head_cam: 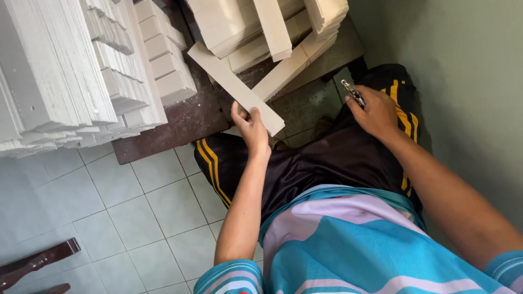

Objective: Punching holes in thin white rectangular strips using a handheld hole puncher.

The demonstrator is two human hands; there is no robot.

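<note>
So, the left hand (249, 126) has its grip closed round the near end of a long pale wooden strip (231, 87), thumb on one side and fingers curled over the other edge. Holding it right at that end makes sense to me: the rest of the strip runs up and away from the grip, and its far end sits against the loose pile of strips (261, 27) on the dark low surface (190, 117). From the grip, that pile is just beyond and slightly to the right.

The right hand (376, 111) is off to the right of the strip, resting on the knee of the black shorts (327, 158) with yellow stripes. Its grip is shut on a small metal tool (353, 92), which pokes out past the fingers towards the pile. Can't tell exactly what kind of tool it is, looks like pliers or a stapler. Parked on the knee like that, it's steady and close to the strip.

Left of the gripped strip there are big neat stacks of white boards (65, 71), stacked edge on, well apart from both hands. Below it all is the tiled floor (131, 212), with a dark bit of wood (38, 261) down in the corner.
</note>
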